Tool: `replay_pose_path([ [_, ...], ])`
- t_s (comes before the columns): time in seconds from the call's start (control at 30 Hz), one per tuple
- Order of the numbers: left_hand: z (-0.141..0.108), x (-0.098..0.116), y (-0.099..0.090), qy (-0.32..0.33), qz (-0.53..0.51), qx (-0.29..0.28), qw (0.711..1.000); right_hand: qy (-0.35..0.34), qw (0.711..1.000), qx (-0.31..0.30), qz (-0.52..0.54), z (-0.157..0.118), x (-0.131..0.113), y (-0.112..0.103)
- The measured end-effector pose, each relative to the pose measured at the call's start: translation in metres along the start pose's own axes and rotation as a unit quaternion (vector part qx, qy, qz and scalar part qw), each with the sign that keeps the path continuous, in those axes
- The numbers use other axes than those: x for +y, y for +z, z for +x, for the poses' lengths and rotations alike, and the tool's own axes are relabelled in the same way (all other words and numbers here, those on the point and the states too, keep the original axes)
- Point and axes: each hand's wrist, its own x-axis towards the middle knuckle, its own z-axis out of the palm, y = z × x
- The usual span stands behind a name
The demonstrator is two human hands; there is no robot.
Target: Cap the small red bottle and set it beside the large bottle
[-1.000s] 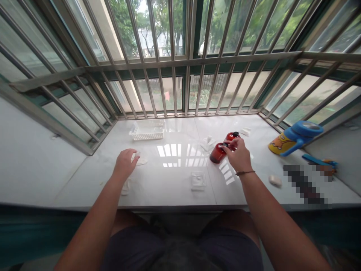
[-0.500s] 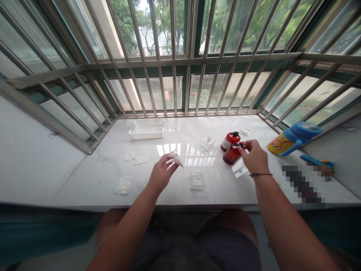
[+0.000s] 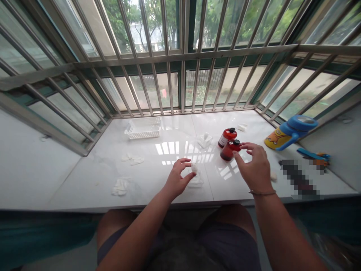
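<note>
My left hand (image 3: 180, 178) is over the middle of the counter, thumb and fingers closed on a small white wad (image 3: 194, 168) that looks like cotton. Right below it sits a small clear plastic box (image 3: 196, 181), partly covered by the fingers. My right hand (image 3: 254, 162) has its fingers apart and holds nothing. Its fingertips are just beside the nearer red bottle (image 3: 229, 152), which stands upright with a black cap on. Behind that one is a second red bottle (image 3: 225, 138) with a pale label and a black cap.
A white mesh basket (image 3: 143, 128) stands at the back left. Crumpled white tissues (image 3: 121, 186) lie about the white counter (image 3: 169, 146). To the right are a blue and yellow cup (image 3: 290, 131), a blue and orange tool (image 3: 314, 155) and a blurred-out dark object. Metal bars edge the back.
My right hand has let go of the nearer bottle's cap and spread its fingers. My left hand has moved right and slightly down with the white wad, over the clear box.
</note>
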Motion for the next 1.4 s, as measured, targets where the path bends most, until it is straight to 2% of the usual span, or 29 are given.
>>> replay_pose_path([
  [0.13, -0.004, -0.006, 0.003, -0.015, 0.038, -0.035, 0.999, 0.028, 0.997, -0.031, 0.062, -0.026, -0.026, 0.003],
  [0.23, -0.009, -0.015, 0.006, -0.025, 0.056, -0.044, 0.997, 0.089, 0.984, -0.084, 0.127, -0.053, -0.038, 0.013],
  [0.37, -0.014, -0.027, 0.012, -0.047, 0.064, -0.054, 0.995, 0.167, 0.945, -0.156, 0.235, -0.092, -0.043, 0.034],
  [0.53, -0.017, -0.035, 0.018, -0.057, 0.059, -0.062, 0.995, 0.206, 0.880, -0.223, 0.365, -0.124, -0.050, 0.060],
  [0.6, -0.017, -0.035, 0.019, -0.058, 0.061, -0.062, 0.995, 0.208, 0.867, -0.239, 0.384, -0.129, -0.052, 0.067],
  [0.67, -0.016, -0.035, 0.019, -0.060, 0.066, -0.066, 0.994, 0.210, 0.871, -0.235, 0.377, -0.132, -0.051, 0.069],
  [0.83, -0.015, -0.033, 0.017, -0.069, 0.076, -0.073, 0.992, 0.215, 0.897, -0.176, 0.343, -0.132, -0.043, 0.068],
  [0.97, -0.015, -0.033, 0.018, -0.073, 0.077, -0.072, 0.992, 0.184, 0.902, -0.194, 0.338, -0.130, -0.048, 0.067],
  [1.13, -0.015, -0.037, 0.019, -0.057, 0.072, -0.064, 0.994, 0.150, 0.925, -0.211, 0.279, -0.125, -0.055, 0.077],
  [1.27, -0.016, -0.040, 0.020, -0.052, 0.079, -0.066, 0.993, 0.151, 0.924, -0.222, 0.272, -0.123, -0.054, 0.081],
  [1.4, -0.016, -0.040, 0.020, -0.051, 0.084, -0.064, 0.993, 0.151, 0.932, -0.206, 0.256, -0.123, -0.053, 0.078],
])
